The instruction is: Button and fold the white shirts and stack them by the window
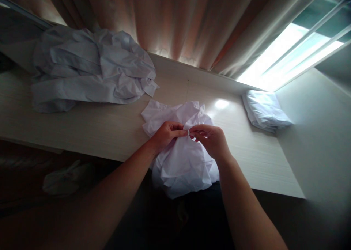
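A crumpled white garment (182,162) lies at the near edge of a pale wooden table (109,129) and hangs over it toward me. My left hand (166,133) and my right hand (211,138) meet above the garment's middle. Both are closed in a pinch on a small fold of the white cloth, fingertips almost touching at the centre. The lower part of the garment droops below the table edge between my forearms.
A pile of rumpled white garments (90,71) lies at the table's back left. A folded white garment (264,111) rests at the right by the wall. Curtains (175,23) hang behind the table, with a bright window (296,52) at the upper right. A white bag (68,177) sits in the dark below left.
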`<state>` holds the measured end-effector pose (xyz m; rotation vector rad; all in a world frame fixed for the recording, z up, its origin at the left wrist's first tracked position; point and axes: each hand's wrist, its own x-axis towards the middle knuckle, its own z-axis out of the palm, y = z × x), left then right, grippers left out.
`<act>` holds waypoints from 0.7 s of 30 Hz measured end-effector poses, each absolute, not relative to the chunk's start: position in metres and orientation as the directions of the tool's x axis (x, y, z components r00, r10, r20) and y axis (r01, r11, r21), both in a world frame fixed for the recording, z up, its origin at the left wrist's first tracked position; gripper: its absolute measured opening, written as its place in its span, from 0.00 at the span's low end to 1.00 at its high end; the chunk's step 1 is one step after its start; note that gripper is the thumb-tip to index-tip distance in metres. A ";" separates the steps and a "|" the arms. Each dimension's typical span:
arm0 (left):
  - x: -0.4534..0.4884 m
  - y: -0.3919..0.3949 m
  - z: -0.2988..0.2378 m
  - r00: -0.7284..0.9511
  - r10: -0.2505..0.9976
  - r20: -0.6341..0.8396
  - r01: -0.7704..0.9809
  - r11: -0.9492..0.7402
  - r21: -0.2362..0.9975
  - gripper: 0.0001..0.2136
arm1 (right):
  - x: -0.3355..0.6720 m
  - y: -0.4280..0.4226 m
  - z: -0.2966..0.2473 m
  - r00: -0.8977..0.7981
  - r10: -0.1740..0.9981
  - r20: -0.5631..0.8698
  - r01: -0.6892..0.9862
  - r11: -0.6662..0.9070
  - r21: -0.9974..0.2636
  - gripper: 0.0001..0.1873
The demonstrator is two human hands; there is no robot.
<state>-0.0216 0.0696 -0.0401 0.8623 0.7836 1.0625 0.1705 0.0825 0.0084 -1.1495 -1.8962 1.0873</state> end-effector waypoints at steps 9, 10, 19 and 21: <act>-0.019 0.070 -0.046 0.299 0.947 -0.119 -0.400 0.237 0.885 0.11 | 0.171 0.083 0.008 -0.417 0.903 0.109 0.389 0.285 -0.876 0.06; -0.019 0.070 -0.046 0.300 0.947 -0.118 -0.400 0.237 0.885 0.11 | 0.171 0.083 0.008 -0.419 0.901 0.109 0.390 0.288 -0.875 0.06; -0.017 0.068 -0.042 0.327 0.937 -0.122 -0.398 0.254 0.881 0.12 | 0.172 0.085 0.005 -0.405 0.908 0.111 0.363 0.271 -0.892 0.07; -0.017 0.068 -0.043 0.334 0.934 -0.122 -0.415 0.263 0.871 0.12 | 0.172 0.085 0.004 -0.412 0.905 0.107 0.337 0.260 -0.905 0.07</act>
